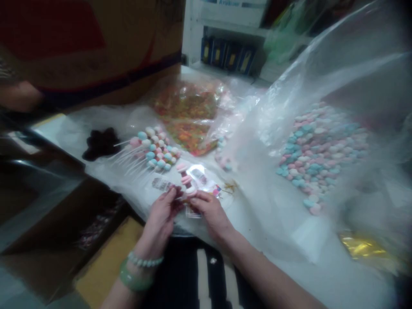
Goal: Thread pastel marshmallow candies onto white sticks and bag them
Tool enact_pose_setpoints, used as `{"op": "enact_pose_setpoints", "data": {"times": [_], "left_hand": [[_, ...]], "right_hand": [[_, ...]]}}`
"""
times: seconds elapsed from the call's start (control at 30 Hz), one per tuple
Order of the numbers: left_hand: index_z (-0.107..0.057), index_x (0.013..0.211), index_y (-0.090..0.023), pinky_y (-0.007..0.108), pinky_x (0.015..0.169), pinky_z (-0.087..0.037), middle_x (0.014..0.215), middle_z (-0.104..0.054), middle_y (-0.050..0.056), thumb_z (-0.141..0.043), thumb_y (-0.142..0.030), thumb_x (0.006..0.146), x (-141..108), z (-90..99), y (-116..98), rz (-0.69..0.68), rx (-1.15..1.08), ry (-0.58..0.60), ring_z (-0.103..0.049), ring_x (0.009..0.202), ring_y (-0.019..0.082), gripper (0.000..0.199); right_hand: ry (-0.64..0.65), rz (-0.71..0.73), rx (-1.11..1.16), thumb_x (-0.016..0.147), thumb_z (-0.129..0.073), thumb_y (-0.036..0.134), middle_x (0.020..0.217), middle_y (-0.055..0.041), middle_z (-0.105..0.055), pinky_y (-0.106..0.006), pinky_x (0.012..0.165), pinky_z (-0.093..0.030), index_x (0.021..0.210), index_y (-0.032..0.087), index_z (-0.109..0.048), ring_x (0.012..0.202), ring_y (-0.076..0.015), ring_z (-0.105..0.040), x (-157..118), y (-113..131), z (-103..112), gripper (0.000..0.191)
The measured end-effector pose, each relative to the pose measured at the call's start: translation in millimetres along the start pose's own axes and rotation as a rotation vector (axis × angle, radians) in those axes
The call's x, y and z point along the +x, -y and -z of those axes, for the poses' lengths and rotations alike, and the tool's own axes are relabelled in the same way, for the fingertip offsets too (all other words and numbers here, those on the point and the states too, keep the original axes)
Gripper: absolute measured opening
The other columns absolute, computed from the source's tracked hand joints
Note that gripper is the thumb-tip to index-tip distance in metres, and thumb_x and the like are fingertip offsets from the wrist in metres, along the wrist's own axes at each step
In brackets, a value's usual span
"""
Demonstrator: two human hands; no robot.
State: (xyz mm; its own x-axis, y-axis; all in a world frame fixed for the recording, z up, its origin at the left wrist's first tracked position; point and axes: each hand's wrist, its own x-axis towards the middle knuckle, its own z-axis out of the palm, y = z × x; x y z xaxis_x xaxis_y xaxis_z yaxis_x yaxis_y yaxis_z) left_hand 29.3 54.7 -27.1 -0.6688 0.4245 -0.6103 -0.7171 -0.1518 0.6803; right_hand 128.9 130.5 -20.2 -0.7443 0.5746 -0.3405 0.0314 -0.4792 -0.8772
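Head view: the left hand [160, 221] and right hand [210, 213] pinch a light, fragile pink candy skewer [186, 182], best held by its stick.

From my remote view the room looks dim and cramped, with a faint bluish cast. A large cardboard box [80, 47] printed in red and navy stands at the far edge of the tabletop [48, 126]. Just beyond it, a white shelving unit [193, 30] holds a row of dark blue packages [228, 56]. Low on the left, I can make out a dark carton [64, 214] beside a yellow-tan panel [106, 262], both blurred.
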Motion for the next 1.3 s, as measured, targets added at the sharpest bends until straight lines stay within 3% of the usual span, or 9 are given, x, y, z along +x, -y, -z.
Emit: {"op": "enact_pose_setpoints", "data": {"times": [0.13,0.23,0.33,0.5,0.57,0.77,0.9,1.07,1.3], "left_hand": [[-0.072,0.083,-0.013,0.019,0.059,-0.053,0.077,-0.071,0.002,-0.076,-0.011,0.071,1,-8.4,6,-0.081,-0.118,0.041,-0.062,0.063,0.010,0.013],[-0.070,0.083,-0.013,0.018,0.052,-0.049,0.071,-0.068,0.000,-0.076,-0.018,0.073,0,-10.6,12,-0.108,-0.106,0.052,-0.057,0.057,0.009,0.013],[-0.067,0.084,-0.012,0.022,0.046,-0.048,0.068,-0.064,0.001,-0.073,-0.029,0.076,-3,-8.3,16,-0.055,-0.023,0.115,-0.056,0.053,0.012,0.019],[-0.066,0.089,-0.012,0.029,0.053,-0.056,0.080,-0.069,0.005,-0.064,-0.019,0.084,-8,-5.2,11,0.024,0.057,0.230,-0.062,0.059,0.015,0.009],[-0.066,0.086,-0.011,0.029,0.056,-0.057,0.080,-0.069,0.007,-0.059,-0.018,0.089,-6,-4.5,5,0.044,0.014,0.219,-0.065,0.063,0.016,0.011],[-0.065,0.083,-0.011,0.031,0.060,-0.058,0.074,-0.070,0.008,-0.046,-0.018,0.097,6,8.7,-22,0.169,-0.131,-0.017,-0.067,0.063,0.016,0.025],[-0.065,0.078,-0.013,0.034,0.061,-0.060,0.072,-0.070,0.006,-0.045,-0.023,0.097,10,20.4,-33,0.173,-0.222,0.003,-0.068,0.063,0.017,0.030],[-0.067,0.083,-0.013,0.034,0.064,-0.061,0.071,-0.069,0.005,-0.043,-0.027,0.098,8,20.2,-35,0.196,-0.248,0.067,-0.068,0.064,0.016,0.032],[-0.069,0.086,-0.013,0.043,0.072,-0.062,0.088,-0.074,0.009,-0.039,-0.027,0.099,5,22.2,-37,0.167,-0.253,0.140,-0.072,0.082,0.024,0.035]], "right_hand": [[-0.052,0.030,-0.121,0.067,-0.068,0.030,0.066,0.0029,-0.056,-0.024,0.060,-0.036,0.070,0.019,-0.073,0.064,-0.0117,-0.046,-2,2,-4,0.011],[-0.081,-0.035,-0.047,0.067,-0.068,0.031,0.060,0.0043,-0.054,-0.024,0.057,-0.037,0.070,0.017,-0.070,0.056,-0.0100,-0.045,0,2,-6,0.014],[-0.095,-0.067,0.022,0.064,-0.069,0.033,0.060,0.0036,-0.058,-0.024,0.053,-0.038,0.073,0.017,-0.068,0.052,-0.0102,-0.048,3,3,-5,0.019],[-0.113,-0.053,-0.042,0.068,-0.067,0.037,0.055,0.0048,-0.055,-0.023,0.050,-0.037,0.076,0.016,-0.070,0.051,-0.0101,-0.047,7,4,-2,0.022],[-0.117,-0.029,-0.071,0.070,-0.064,0.035,0.054,0.0055,-0.053,-0.023,0.050,-0.037,0.078,0.017,-0.069,0.050,-0.0099,-0.046,8,6,2,0.020],[-0.160,0.277,-0.413,0.078,-0.062,0.027,0.073,0.0014,-0.067,-0.026,0.071,-0.044,0.074,0.020,-0.072,0.073,-0.0149,-0.058,-9,12,31,0.013],[-0.124,0.480,-0.585,0.086,-0.060,0.021,0.086,-0.0007,-0.073,-0.027,0.078,-0.047,0.087,0.022,-0.076,0.083,-0.0167,-0.065,-25,5,42,0.016],[-0.145,0.696,-0.778,0.090,-0.054,0.012,0.082,-0.0024,-0.071,-0.026,0.072,-0.049,0.091,0.022,-0.074,0.076,-0.0162,-0.064,-29,-6,37,0.023],[-0.191,0.737,-0.809,0.088,-0.056,0.009,0.082,-0.0004,-0.071,-0.024,0.074,-0.050,0.088,0.022,-0.072,0.078,-0.0154,-0.067,-26,-6,38,0.021]]}}
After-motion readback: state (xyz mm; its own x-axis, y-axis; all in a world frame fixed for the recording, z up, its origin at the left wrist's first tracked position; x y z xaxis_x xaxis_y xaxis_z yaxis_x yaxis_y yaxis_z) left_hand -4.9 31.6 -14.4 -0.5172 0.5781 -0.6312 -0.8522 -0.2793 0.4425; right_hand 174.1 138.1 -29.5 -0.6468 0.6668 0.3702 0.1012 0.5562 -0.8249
